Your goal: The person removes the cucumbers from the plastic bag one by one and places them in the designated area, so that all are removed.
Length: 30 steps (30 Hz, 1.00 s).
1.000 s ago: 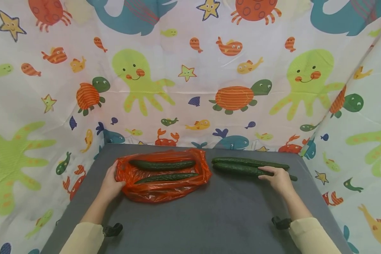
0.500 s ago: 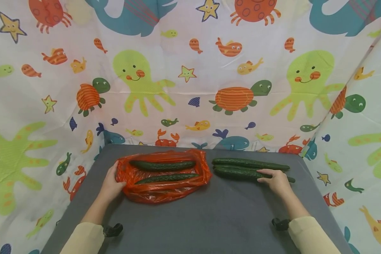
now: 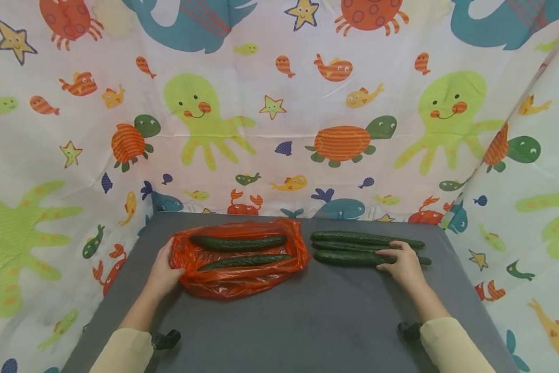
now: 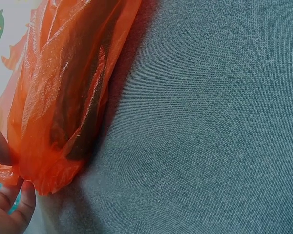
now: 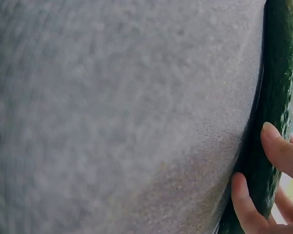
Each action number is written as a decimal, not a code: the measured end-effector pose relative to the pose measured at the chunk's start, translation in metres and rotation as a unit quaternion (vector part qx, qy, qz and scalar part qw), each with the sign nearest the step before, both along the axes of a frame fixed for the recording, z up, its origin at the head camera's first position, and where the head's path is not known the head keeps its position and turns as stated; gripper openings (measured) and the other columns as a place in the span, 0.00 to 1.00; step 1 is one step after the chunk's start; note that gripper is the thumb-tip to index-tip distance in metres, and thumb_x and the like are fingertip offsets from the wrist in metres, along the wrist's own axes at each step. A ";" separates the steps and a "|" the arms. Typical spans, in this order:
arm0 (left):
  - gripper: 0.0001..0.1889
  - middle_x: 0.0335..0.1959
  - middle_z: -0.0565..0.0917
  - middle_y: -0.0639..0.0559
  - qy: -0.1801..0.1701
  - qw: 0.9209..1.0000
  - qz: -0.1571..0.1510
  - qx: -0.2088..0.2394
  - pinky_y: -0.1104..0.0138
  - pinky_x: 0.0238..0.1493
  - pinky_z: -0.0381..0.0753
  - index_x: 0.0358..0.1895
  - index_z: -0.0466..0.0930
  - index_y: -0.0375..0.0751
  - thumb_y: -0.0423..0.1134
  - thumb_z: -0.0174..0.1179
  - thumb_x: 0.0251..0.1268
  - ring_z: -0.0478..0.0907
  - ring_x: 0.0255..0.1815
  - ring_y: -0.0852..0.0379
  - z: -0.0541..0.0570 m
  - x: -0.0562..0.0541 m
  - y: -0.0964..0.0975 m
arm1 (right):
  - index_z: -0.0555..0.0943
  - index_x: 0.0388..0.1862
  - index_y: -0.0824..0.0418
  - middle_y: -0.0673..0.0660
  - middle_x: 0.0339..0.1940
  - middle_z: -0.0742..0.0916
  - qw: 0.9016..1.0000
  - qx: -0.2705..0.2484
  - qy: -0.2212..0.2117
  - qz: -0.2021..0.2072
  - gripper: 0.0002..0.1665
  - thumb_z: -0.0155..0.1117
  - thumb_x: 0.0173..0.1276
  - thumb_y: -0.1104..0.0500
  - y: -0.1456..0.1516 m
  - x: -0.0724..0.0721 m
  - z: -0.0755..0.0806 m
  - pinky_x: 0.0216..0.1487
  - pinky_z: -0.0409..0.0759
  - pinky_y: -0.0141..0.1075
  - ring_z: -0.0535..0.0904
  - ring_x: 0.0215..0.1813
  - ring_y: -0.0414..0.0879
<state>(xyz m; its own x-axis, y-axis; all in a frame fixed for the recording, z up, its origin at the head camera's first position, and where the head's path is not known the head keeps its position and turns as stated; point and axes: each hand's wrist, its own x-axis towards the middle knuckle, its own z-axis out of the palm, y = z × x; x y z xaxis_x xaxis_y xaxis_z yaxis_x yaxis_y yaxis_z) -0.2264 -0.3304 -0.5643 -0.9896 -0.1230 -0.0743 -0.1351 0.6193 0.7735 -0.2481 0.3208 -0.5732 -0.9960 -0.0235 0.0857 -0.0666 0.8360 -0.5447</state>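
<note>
In the head view, my left hand (image 3: 166, 269) holds the left end of a thin orange-red plastic bag (image 3: 234, 291). Two dark green cucumbers (image 3: 237, 243) lie lengthwise in the bag's wide opening. The left wrist view shows fingertips (image 4: 27, 195) pinching the gathered film of the bag. To the right, several cucumbers lie side by side: a back one (image 3: 354, 237), a middle one (image 3: 340, 246) and a front one (image 3: 346, 258). My right hand (image 3: 405, 267) grips the front one toward its right end, fingers across its top and thumb on the near side.
A grey table (image 3: 288, 326) bears everything. Behind it and at both sides hangs a white curtain (image 3: 260, 150) printed with sea animals. A dark wrist-worn device (image 3: 166, 339) sits on the left wrist, and a similar device (image 3: 410, 331) on the right.
The front cucumber has shifted slightly toward me under my right hand, so the middle one now shows between it and the back one. My left hand and the bag stay put.
</note>
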 end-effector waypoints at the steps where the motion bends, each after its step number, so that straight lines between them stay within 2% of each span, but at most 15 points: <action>1: 0.55 0.81 0.47 0.32 -0.001 1.000 0.001 0.002 0.34 0.73 0.54 0.83 0.36 0.47 0.27 0.61 0.55 0.49 0.79 0.29 0.000 0.000 0.000 | 0.88 0.52 0.59 0.71 0.66 0.72 1.000 0.002 0.004 -0.003 0.24 0.79 0.55 0.61 0.000 0.000 -0.001 0.60 0.68 0.67 0.67 0.65 0.75; 6: 0.56 0.81 0.47 0.32 -0.001 1.000 0.002 0.006 0.34 0.73 0.54 0.83 0.36 0.46 0.26 0.62 0.55 0.49 0.79 0.29 0.000 0.001 0.000 | 0.88 0.53 0.59 0.74 0.63 0.71 1.000 0.006 -0.012 -0.020 0.25 0.80 0.53 0.62 0.001 0.003 -0.003 0.56 0.70 0.66 0.65 0.62 0.75; 10: 0.56 0.81 0.47 0.32 0.000 1.000 -0.002 -0.001 0.35 0.74 0.54 0.83 0.37 0.46 0.27 0.62 0.54 0.49 0.79 0.29 0.000 0.001 0.000 | 0.86 0.56 0.59 0.75 0.67 0.68 0.998 0.008 -0.039 -0.054 0.27 0.79 0.55 0.62 0.004 0.006 -0.002 0.52 0.72 0.65 0.60 0.65 0.77; 15: 0.55 0.81 0.47 0.32 0.004 1.000 -0.002 -0.001 0.34 0.73 0.55 0.83 0.37 0.46 0.27 0.62 0.54 0.49 0.79 0.29 0.001 0.002 -0.001 | 0.83 0.62 0.59 0.76 0.71 0.65 0.995 0.012 -0.064 -0.073 0.32 0.78 0.55 0.65 0.006 0.006 0.003 0.57 0.66 0.68 0.57 0.67 0.80; 21: 0.56 0.81 0.46 0.32 -0.002 1.000 -0.003 -0.004 0.34 0.73 0.55 0.83 0.35 0.47 0.27 0.61 0.55 0.49 0.79 0.29 0.003 0.002 0.000 | 0.81 0.64 0.59 0.77 0.73 0.63 0.992 0.011 -0.095 -0.085 0.34 0.77 0.57 0.63 0.007 0.008 0.010 0.62 0.62 0.71 0.53 0.70 0.82; 30: 0.55 0.80 0.48 0.30 0.011 1.000 -0.015 -0.005 0.34 0.73 0.55 0.83 0.37 0.42 0.27 0.62 0.53 0.49 0.78 0.28 0.002 0.000 0.001 | 0.78 0.68 0.60 0.77 0.73 0.65 0.994 0.006 -0.079 -0.074 0.37 0.78 0.58 0.60 0.012 0.010 0.014 0.65 0.62 0.72 0.56 0.70 0.81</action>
<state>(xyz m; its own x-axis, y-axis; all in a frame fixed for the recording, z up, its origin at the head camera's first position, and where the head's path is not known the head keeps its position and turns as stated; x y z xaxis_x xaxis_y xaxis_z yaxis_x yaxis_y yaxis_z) -0.2264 -0.3293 -0.5622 -0.9942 -0.0947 -0.0512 -0.0997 0.6298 0.7704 -0.2378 0.3331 -0.5589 -0.9897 0.1237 -0.0717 0.1429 0.8368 -0.5285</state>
